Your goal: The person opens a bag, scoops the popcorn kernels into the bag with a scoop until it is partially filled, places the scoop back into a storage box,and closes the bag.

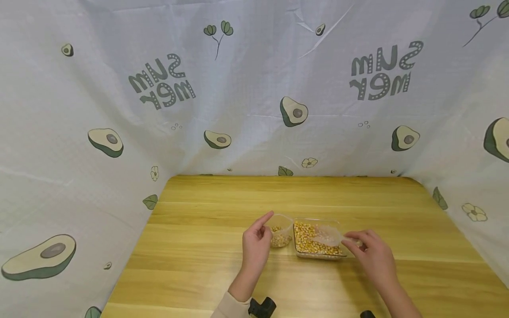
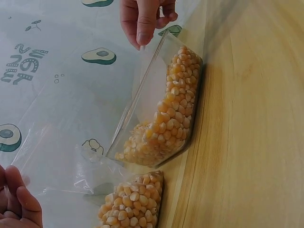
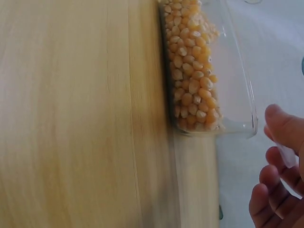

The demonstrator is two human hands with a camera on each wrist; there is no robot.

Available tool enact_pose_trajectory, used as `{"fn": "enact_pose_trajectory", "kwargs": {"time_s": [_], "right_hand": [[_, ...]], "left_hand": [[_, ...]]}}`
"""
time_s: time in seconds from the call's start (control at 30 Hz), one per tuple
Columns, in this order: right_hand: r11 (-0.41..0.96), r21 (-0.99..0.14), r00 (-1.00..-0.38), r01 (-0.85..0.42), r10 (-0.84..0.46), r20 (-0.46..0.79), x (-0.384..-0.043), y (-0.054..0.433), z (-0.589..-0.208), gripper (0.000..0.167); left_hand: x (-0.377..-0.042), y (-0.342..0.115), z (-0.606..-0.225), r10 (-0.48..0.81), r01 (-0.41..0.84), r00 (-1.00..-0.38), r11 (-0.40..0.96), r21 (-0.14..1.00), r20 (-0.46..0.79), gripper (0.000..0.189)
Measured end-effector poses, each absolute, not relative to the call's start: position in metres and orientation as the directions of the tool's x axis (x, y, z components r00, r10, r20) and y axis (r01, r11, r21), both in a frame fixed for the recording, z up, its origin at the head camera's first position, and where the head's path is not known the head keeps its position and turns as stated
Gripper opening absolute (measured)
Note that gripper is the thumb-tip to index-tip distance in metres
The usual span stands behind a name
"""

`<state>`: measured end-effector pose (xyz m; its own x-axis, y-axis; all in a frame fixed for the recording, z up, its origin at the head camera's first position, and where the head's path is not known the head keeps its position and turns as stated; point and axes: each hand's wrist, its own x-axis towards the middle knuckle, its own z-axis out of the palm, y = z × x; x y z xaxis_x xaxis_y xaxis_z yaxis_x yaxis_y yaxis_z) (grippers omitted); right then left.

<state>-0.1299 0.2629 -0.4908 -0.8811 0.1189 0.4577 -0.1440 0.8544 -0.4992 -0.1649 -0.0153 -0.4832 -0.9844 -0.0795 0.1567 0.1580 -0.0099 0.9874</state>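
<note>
My right hand [image 1: 374, 256] pinches the handle of a translucent plastic scoop [image 1: 328, 236]. The scoop's bowl is down inside a clear rectangular container [image 1: 318, 256] holding yellow corn kernels [image 1: 304, 236]. In the right wrist view, thumb and fingers close on the pale handle [image 3: 286, 154], just beyond the container's rim. Left of the container, close beside it, stands a clear round plastic cup [image 1: 283, 218] partly filled with kernels [image 2: 130, 204]. My left hand [image 1: 256, 247] holds this cup at its left rim, index finger stretched along the edge and thumb at the near side.
The wooden table [image 1: 191, 247] carries both containers near its middle. A white curtain [image 1: 254, 88] printed with avocados surrounds its back and sides. A dark wrist camera mount [image 1: 262, 307] shows by the left sleeve [image 1: 232, 307].
</note>
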Motion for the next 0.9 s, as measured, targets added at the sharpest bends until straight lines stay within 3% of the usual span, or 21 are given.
{"fn": "enact_pose_trajectory", "kwargs": {"time_s": [0.23,0.53,0.9], "right_hand": [[0.883,-0.460,-0.922,-0.091,0.099,0.373,-0.131,0.259,-0.490,0.020],[0.915,-0.393,-0.931,-0.093,0.060,0.360,-0.138,0.255,-0.491,0.020],[0.870,-0.488,-0.951,-0.066,0.093,0.294,-0.140,0.256,-0.496,0.022]], "left_hand": [[-0.166,-0.016,-0.482,-0.074,0.149,-0.986,-0.013,0.989,0.147,0.046],[-0.166,-0.017,-0.482,-0.058,0.152,-0.987,-0.015,0.988,0.150,0.045],[-0.167,-0.018,-0.485,-0.065,0.155,-0.986,-0.023,0.988,0.154,0.045]]}}
